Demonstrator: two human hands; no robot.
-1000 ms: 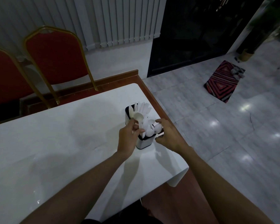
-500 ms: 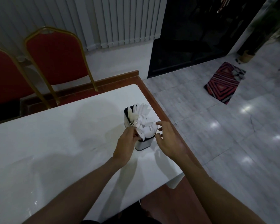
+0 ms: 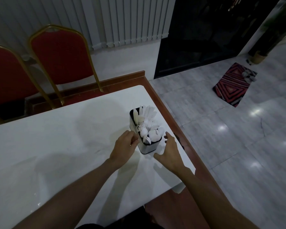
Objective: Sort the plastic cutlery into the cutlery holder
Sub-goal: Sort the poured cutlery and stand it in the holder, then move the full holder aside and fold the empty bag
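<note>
White tabletop (image 3: 56, 146) fills the lower left of the frame, with two red chairs (image 3: 61, 55) behind it at upper left and a patterned rug (image 3: 233, 85) on the grey tiled floor at upper right. Near the table's right edge, at centre frame, stands the cutlery holder (image 3: 147, 147), upright and packed with white plastic cutlery (image 3: 147, 123). The left hand (image 3: 125, 146) sits just left of the holder, fingers curled close against its side; whether they pinch anything cannot be told. The right hand (image 3: 171, 151) hovers just right of the holder, fingers spread and relaxed, gripping nothing.
</note>
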